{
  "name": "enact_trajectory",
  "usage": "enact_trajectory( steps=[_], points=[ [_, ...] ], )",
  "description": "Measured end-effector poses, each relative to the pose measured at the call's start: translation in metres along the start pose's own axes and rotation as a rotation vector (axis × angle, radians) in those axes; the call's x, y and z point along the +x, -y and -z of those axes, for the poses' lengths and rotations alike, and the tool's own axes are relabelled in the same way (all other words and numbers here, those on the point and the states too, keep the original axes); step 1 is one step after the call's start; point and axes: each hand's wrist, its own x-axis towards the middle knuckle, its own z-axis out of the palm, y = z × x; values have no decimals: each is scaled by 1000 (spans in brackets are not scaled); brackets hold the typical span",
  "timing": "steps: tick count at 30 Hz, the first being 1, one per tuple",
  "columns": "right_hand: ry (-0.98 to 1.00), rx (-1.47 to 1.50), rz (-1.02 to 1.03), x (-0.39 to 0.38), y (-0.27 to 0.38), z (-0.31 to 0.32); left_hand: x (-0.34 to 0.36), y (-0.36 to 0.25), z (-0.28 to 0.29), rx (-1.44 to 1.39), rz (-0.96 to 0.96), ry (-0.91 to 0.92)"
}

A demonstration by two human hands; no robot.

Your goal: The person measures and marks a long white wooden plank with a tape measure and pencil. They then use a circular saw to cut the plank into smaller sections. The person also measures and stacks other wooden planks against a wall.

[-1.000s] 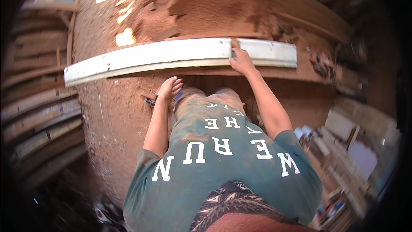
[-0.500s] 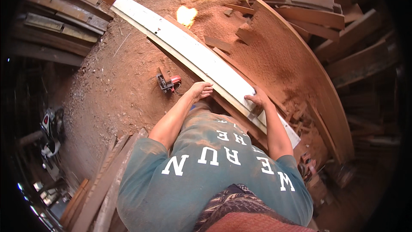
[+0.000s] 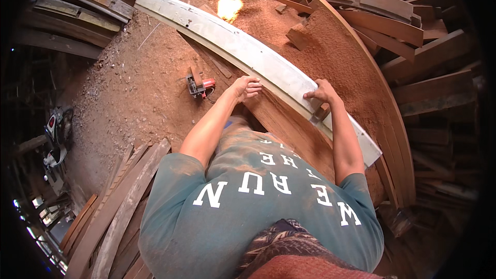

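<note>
A long white-painted board [image 3: 227, 41] lies diagonally in front of me, from the far left to the near right. At its near edge is my left hand [image 3: 246, 89], fingers curled in and thumb against the edge. My right hand [image 3: 324, 94] grips the board farther right, reaching over its far edge with the fingers on the white face. A small brown piece [image 3: 321, 113] shows on the board beside the right wrist. Below the white board, a wide brown plank [image 3: 281, 121] runs close to my body, partly hidden by it.
A red and black power tool [image 3: 200, 85] stands on the dirt floor left of my left hand. Reddish sawdust [image 3: 336, 57] lies beyond the board, bordered by a long curved-looking plank [image 3: 380, 77]. Wood stacks [image 3: 77, 10] are at far left, right and near left. A motorbike [image 3: 59, 134] stands at left.
The white board's near end has shifted right and away from my body, uncovering more of the brown plank. Both hands have moved with it, slightly up and right.
</note>
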Motion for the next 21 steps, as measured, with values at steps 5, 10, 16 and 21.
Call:
enact_trajectory(
  steps=[5, 10, 16, 21],
  points=[
    [-315, -216, -43, -34, 36, 8, -1, -28, 10, -46, -92, -126],
    [-688, -314, 148, -64, 32, -60, -39, -85, 56, -301, -307, -313],
    [-702, -366, 151, -85, 33, -109, -33, -88, 79, -253, -302, -501],
    [-631, -390, 228, -84, 24, -130, -8, -43, 110, -435, -213, -499]
  ],
)
